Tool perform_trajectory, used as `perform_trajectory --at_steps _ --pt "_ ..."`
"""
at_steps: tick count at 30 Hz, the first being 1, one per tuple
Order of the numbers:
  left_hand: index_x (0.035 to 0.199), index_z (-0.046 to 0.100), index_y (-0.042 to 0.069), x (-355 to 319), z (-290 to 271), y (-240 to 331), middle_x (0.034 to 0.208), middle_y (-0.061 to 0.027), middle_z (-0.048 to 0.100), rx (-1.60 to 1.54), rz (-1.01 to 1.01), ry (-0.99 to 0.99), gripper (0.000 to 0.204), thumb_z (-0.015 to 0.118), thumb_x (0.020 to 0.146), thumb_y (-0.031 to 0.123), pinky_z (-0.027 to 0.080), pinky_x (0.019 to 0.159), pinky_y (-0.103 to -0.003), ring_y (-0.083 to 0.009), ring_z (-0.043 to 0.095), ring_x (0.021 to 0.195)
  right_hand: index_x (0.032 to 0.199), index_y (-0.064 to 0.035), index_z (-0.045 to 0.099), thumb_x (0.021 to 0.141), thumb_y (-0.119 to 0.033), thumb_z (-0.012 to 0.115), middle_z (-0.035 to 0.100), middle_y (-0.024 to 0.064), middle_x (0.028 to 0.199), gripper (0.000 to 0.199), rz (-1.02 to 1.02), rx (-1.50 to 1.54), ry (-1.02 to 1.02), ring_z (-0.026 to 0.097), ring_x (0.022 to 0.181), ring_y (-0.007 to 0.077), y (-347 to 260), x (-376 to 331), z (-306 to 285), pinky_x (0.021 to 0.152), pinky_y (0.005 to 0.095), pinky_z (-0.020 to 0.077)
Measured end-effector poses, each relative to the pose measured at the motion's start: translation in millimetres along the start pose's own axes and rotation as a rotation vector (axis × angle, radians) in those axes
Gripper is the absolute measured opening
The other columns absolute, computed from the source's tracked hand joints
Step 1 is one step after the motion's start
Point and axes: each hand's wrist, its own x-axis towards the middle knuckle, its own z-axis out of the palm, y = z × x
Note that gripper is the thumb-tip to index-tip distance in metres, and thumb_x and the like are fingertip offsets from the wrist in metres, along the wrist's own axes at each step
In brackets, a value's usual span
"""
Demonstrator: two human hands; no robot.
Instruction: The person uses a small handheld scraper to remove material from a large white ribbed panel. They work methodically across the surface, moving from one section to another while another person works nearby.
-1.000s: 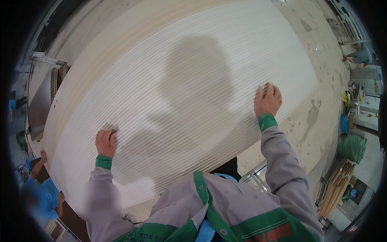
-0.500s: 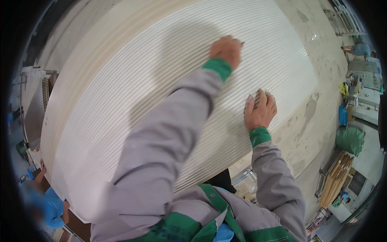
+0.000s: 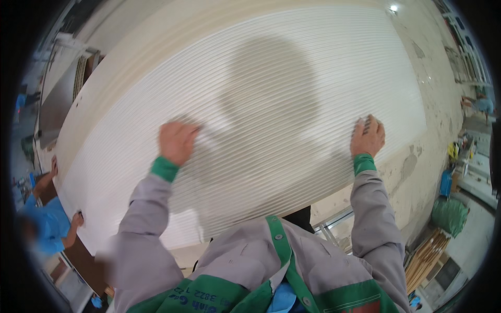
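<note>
A large white panel with fine parallel ribs (image 3: 261, 161) lies flat before me, and my shadow falls across it. My left hand (image 3: 177, 141) is closed over the panel's left part; a small dark tip shows by its fingers, but what it pinches is too small to make out. Toward the panel's right side, my right hand (image 3: 368, 136) rests on the ribs with its fingers bent and apart. Dark stripes between thumb and fingers look like shadow on the ribs.
Under the panel's right side runs a worn beige surface (image 3: 409, 164) with chipped patches. At the far left, a person in blue (image 3: 49, 221) has both hands at the panel's edge. A green sack (image 3: 450, 216) and stacked wooden strips (image 3: 428, 255) stand at the right.
My left hand has swept from the panel's upper middle back toward me and to the left, still closed. My right hand stays resting on the panel while the view has shifted.
</note>
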Motion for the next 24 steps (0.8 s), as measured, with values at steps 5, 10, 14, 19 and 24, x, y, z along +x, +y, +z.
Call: perform_trajectory --at_steps 5,10,14,19,24 --pt "0.099 0.072 0.011 -120 -95 -68 0.095 -0.0065 0.067 0.228 -0.244 -0.152 0.011 0.072 0.088 0.015 0.046 0.081 -0.041 -0.0283 0.061 0.091 0.141 -0.0118 0.054 0.099 -0.041 0.054 0.048 0.0183 0.146 0.052 0.026 -0.039 0.006 0.039 0.14 0.0354 -5 -2 0 0.117 0.0501 0.0282" --pt "0.099 0.071 0.009 -147 -108 -78 0.097 -0.0068 0.067 0.227 -0.369 -0.165 0.011 0.07 0.09 0.016 0.049 0.081 -0.042 -0.0303 0.061 0.093 0.142 -0.0135 0.055 0.101 -0.044 0.051 0.047 0.0173 0.147 0.052 0.045 -0.033 -0.009 0.038 0.141 0.0349 -9 -2 -3 0.117 0.0506 0.0285" --pt "0.097 0.071 0.008 -133 -102 -67 0.098 -0.009 0.068 0.16 -0.352 -0.088 0.009 0.071 0.089 0.013 0.051 0.081 -0.042 -0.031 0.062 0.092 0.142 -0.0141 0.055 0.101 -0.045 0.049 0.048 0.0166 0.147 0.052 0.036 -0.04 0.019 0.039 0.142 0.0342 -10 -8 -5 0.116 0.0503 0.0298" --pt "0.095 0.072 0.009 -84 -61 -41 0.094 -0.0077 0.069 0.086 -0.269 -0.004 0.01 0.073 0.087 0.015 0.051 0.079 -0.042 -0.0307 0.063 0.089 0.142 -0.0143 0.055 0.102 -0.046 0.049 0.048 0.0172 0.148 0.052 0.041 -0.061 0.021 0.039 0.142 0.0347 -7 -2 -1 0.116 0.0501 0.0309" --pt "0.098 0.073 0.008 -42 -19 -2 0.094 -0.0096 0.069 0.057 -0.268 0.056 0.013 0.074 0.087 0.015 0.052 0.078 -0.042 -0.0316 0.063 0.089 0.143 -0.0141 0.054 0.102 -0.047 0.047 0.047 0.0177 0.148 0.053 0.058 -0.061 -0.005 0.039 0.141 0.0346 -4 -1 2 0.116 0.0503 0.0315"
